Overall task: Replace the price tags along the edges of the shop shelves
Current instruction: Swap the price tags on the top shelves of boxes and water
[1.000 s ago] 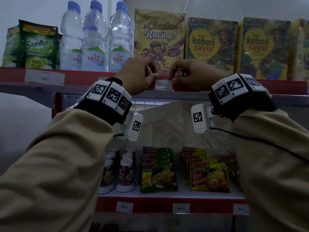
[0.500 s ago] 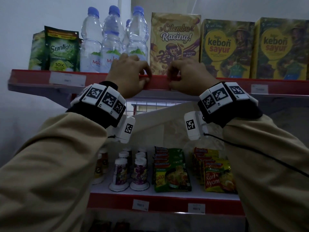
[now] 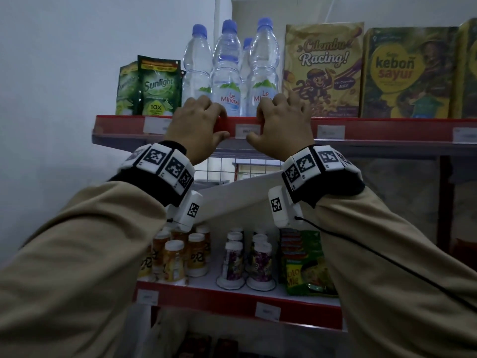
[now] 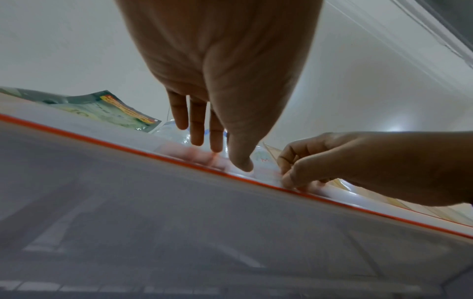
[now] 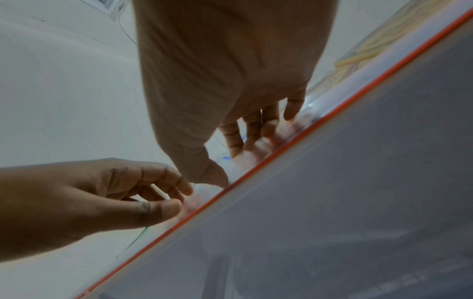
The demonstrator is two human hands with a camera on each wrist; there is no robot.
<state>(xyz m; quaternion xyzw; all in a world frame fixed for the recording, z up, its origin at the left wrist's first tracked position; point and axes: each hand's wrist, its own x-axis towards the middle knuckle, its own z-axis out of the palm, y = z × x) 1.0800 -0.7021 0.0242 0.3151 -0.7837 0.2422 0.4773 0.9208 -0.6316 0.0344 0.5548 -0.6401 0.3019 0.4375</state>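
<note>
The top shelf's red edge strip (image 3: 387,127) carries white price tags. One price tag (image 3: 246,131) sits below the water bottles (image 3: 227,73), between my hands. My left hand (image 3: 216,125) hooks its fingers over the strip's top just left of that tag, thumb underneath. My right hand (image 3: 263,125) grips the strip at the tag's right end, its thumb on the tag's lower corner. From below, the left wrist view shows the left hand (image 4: 230,153) on the clear strip cover and the right hand (image 4: 291,174) curled beside it. The right wrist view shows the right hand (image 5: 230,161) and the left hand (image 5: 179,198).
More tags sit on the strip under the Cilembu box (image 3: 330,131) and at the far right (image 3: 464,135). Sunlight pouches (image 3: 157,86) and kebon sayur boxes (image 3: 402,73) stand on the top shelf. The lower shelf (image 3: 232,301) holds small bottles, cups and noodle packs, with its own tags.
Both hands have slid left along the top strip, from the tag under the Cilembu box to the tag under the water bottles. The head view has followed to the left.
</note>
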